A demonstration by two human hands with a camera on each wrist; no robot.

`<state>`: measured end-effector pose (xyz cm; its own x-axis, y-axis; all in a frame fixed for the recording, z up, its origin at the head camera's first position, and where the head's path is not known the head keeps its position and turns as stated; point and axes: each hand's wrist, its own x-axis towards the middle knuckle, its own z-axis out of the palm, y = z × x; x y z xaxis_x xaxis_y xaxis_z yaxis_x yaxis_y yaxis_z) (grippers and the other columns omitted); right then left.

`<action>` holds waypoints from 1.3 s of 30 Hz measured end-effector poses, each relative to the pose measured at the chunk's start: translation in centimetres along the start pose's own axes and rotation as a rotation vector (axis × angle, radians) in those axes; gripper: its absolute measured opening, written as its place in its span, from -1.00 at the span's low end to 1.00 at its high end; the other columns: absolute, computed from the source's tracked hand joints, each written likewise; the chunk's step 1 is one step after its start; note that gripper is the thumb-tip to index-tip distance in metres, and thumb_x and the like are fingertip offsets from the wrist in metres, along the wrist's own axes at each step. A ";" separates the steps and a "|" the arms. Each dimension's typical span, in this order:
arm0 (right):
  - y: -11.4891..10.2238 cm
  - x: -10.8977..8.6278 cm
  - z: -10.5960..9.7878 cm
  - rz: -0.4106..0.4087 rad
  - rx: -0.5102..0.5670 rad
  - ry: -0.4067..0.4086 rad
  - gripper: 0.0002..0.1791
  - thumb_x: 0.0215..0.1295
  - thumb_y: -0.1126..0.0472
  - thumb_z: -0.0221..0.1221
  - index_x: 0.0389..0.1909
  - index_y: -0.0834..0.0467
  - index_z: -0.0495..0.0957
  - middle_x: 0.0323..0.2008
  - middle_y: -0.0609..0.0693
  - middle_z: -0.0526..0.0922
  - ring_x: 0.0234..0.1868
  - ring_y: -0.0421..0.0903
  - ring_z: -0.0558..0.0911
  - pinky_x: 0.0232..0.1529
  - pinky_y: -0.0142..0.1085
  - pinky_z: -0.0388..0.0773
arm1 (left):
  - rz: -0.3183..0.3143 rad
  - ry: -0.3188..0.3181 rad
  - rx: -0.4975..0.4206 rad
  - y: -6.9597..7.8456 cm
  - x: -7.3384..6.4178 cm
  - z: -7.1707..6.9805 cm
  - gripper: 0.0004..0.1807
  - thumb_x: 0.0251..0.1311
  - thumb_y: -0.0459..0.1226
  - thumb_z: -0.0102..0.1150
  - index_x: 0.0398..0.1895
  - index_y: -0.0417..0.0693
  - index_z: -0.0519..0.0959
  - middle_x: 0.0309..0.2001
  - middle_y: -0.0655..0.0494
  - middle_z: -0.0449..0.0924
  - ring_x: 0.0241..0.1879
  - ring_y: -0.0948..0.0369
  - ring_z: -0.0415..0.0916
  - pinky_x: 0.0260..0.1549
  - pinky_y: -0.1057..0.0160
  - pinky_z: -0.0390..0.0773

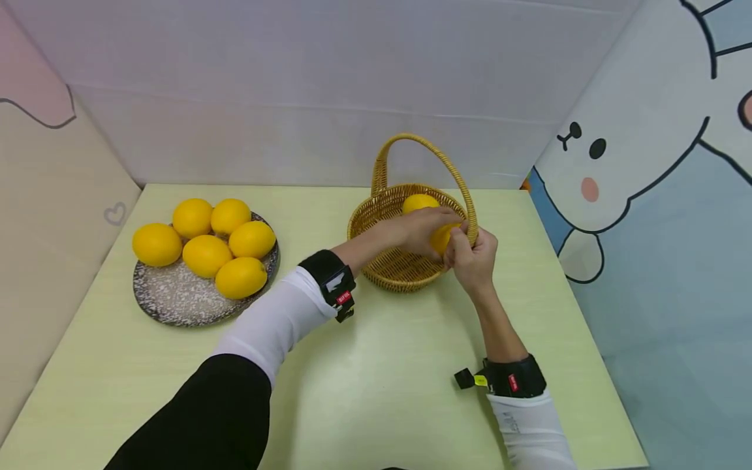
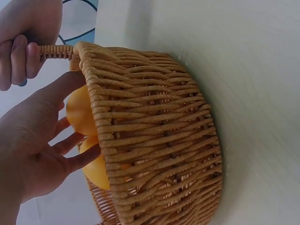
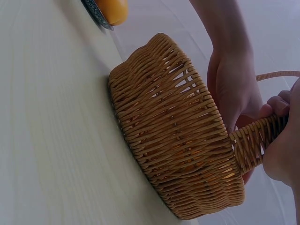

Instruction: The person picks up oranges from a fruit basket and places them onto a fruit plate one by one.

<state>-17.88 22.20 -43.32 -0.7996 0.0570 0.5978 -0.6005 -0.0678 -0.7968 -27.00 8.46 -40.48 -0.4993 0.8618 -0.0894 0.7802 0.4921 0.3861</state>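
A wicker basket [image 1: 399, 277] with a tall arched handle stands toward the back right of the table. My left hand [image 1: 420, 232] reaches over its rim and holds a yellow lemon [image 1: 443, 239], thumb and fingers spread round it; part of the fruit is hidden by the hand. Behind it, another lemon [image 1: 420, 201] lies inside the basket. My right hand [image 1: 474, 261] grips the basket handle [image 3: 248, 144] low on the right side, its fingers wrapped round the wicker. In the left wrist view, both lemons show just above the basket's near wall [image 2: 159, 126].
At the left stands a speckled grey plate [image 1: 176, 307] bearing several lemons, grouped toward its back and right. A white wall [image 1: 294, 143] rises behind the table, and a panel with cartoon drawings [image 1: 646, 294] runs along the right.
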 end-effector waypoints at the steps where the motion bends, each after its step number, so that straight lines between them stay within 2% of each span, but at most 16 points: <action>1: 0.0 0.0 0.0 -0.002 -0.002 0.000 -0.59 0.44 0.46 -0.05 -0.67 0.46 0.24 -0.87 -0.08 0.33 -0.89 -0.19 0.33 -0.91 -0.43 0.36 | 0.009 -0.001 0.004 0.0 0.1 0.1 -0.14 0.13 -0.02 0.48 0.51 0.17 0.34 0.47 0.15 0.26 0.36 0.23 0.22 0.36 0.24 0.31; 6: -0.2 0.0 0.3 -0.003 0.003 0.003 -0.61 0.44 0.47 -0.05 -0.66 0.44 0.27 -0.88 -0.02 0.32 -0.89 -0.19 0.34 -0.90 -0.44 0.37 | 0.035 -0.004 0.015 0.1 0.5 0.3 -0.32 0.13 -0.07 0.49 0.33 0.16 0.46 0.30 0.18 0.42 0.25 0.25 0.30 0.30 0.27 0.35; 11: -0.3 0.0 0.6 0.004 0.023 0.001 -0.61 0.44 0.48 -0.05 -0.67 0.38 0.26 -0.87 -0.07 0.34 -0.89 -0.19 0.34 -0.91 -0.44 0.37 | 0.018 -0.036 0.028 0.1 0.4 0.4 -0.39 0.18 -0.13 0.46 0.30 0.04 0.50 0.13 0.19 0.55 0.07 0.28 0.40 0.22 0.32 0.41; 16: -0.1 0.1 0.6 0.002 0.012 0.002 -0.59 0.44 0.47 -0.05 -0.69 0.40 0.26 -0.87 -0.09 0.36 -0.89 -0.19 0.34 -0.93 -0.42 0.36 | -0.005 -0.047 0.019 -0.2 0.2 0.7 -0.40 0.16 -0.14 0.49 0.28 0.01 0.53 0.19 0.16 0.54 0.12 0.25 0.39 0.26 0.26 0.39; 25: -0.1 0.1 0.5 0.000 0.008 -0.005 -0.57 0.45 0.45 -0.04 -0.70 0.45 0.24 -0.87 -0.10 0.34 -0.89 -0.18 0.33 -0.92 -0.42 0.36 | 0.041 -0.004 0.007 -0.7 -0.2 0.7 -0.44 0.10 -0.11 0.50 0.20 0.05 0.59 0.09 0.26 0.60 0.00 0.32 0.42 0.14 0.33 0.44; 29: 0.0 0.1 0.5 0.001 0.019 -0.010 -0.57 0.45 0.46 -0.04 -0.69 0.44 0.25 -0.87 -0.07 0.33 -0.89 -0.17 0.33 -0.93 -0.39 0.37 | 0.035 0.019 0.027 -0.9 -0.6 0.6 -0.33 0.07 -0.12 0.52 0.30 0.05 0.56 0.18 0.26 0.58 0.08 0.33 0.41 0.18 0.35 0.41; 35: -0.1 0.1 0.3 0.013 0.010 -0.007 -0.58 0.46 0.46 -0.04 -0.68 0.42 0.26 -0.87 0.05 0.29 -0.89 -0.15 0.33 -0.96 -0.24 0.33 | 0.004 0.052 0.044 -0.8 -1.4 0.3 -0.18 0.03 -0.15 0.54 0.43 -0.01 0.47 0.35 0.14 0.48 0.31 0.25 0.33 0.35 0.27 0.31; 39: -0.2 0.1 0.2 0.018 -0.005 0.006 -0.57 0.46 0.45 -0.02 -0.69 0.43 0.26 -0.87 0.07 0.29 -0.89 -0.12 0.33 -0.94 -0.30 0.37 | -0.016 0.084 0.051 -0.6 -2.2 0.0 -0.15 0.03 -0.13 0.53 0.45 0.00 0.44 0.37 0.13 0.45 0.33 0.22 0.30 0.34 0.23 0.34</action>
<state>-17.80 22.06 -43.07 -0.8105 0.0613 0.5825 -0.5855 -0.0641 -0.8081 -26.39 6.23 -40.54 -0.5402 0.8414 -0.0176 0.7887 0.5135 0.3380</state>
